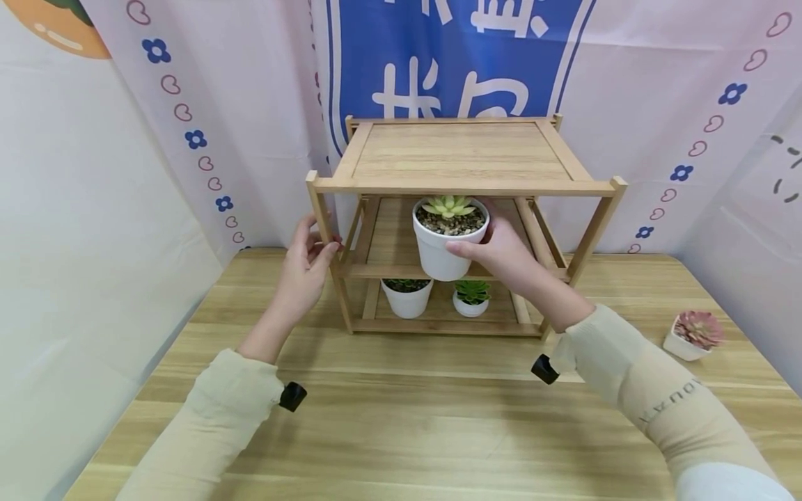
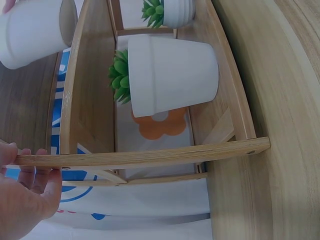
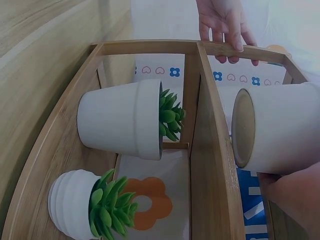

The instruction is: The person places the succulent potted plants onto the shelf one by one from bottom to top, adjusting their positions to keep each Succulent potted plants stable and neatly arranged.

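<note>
A white pot with a pale green succulent (image 1: pixel 443 254) is in my right hand (image 1: pixel 509 256), gripped by its right side, thumb in front. It is tilted a little, just over the front edge of the middle tier of a wooden shelf (image 1: pixel 451 156). In the right wrist view, the pot's round base (image 3: pixel 244 129) shows apart from the tier board. My left hand (image 1: pixel 302 270) holds the shelf's front left post (image 2: pixel 120 159) between thumb and fingers. On the bottom tier stand a larger white potted succulent (image 1: pixel 407 300) and a small ribbed white potted succulent (image 1: pixel 470 300).
A pink succulent in a white pot (image 1: pixel 692 335) sits on the wooden table (image 1: pixel 401 424) at the right. Behind the shelf hangs a printed cloth (image 1: pixel 263 83) with a blue panel. The shelf's top board overhangs the middle tier.
</note>
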`<state>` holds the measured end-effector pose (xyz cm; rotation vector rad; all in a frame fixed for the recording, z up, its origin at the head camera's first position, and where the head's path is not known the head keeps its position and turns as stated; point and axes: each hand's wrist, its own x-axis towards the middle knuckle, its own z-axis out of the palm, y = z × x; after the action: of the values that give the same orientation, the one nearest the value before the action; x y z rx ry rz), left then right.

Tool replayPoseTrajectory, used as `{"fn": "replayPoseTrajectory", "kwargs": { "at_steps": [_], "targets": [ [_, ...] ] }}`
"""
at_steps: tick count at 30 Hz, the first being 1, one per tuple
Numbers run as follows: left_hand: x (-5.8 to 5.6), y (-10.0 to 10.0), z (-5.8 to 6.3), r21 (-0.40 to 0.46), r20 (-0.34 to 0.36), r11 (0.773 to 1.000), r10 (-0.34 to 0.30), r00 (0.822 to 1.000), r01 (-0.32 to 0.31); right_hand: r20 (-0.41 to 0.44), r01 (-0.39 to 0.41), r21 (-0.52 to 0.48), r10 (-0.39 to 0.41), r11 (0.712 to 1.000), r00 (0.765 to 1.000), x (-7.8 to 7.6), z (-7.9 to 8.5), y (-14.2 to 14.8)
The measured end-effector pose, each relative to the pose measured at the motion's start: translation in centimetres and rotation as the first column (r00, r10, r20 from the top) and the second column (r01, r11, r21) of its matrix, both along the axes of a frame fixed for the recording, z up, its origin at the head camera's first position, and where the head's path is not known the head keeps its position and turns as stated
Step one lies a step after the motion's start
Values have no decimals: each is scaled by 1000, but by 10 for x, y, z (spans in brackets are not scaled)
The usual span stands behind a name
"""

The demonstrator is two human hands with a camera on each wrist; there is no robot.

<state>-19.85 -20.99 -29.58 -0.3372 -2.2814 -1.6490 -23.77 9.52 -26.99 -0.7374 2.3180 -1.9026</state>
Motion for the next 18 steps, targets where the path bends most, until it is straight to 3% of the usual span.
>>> {"fn": "replayPoseTrajectory", "kwargs": {
  "at_steps": [18],
  "targets": [
    [0, -1, 0, -9, -5, 1000, 0, 1000, 0, 21, 67, 56, -68, 996, 997, -14, 3, -19]
  ]
}}
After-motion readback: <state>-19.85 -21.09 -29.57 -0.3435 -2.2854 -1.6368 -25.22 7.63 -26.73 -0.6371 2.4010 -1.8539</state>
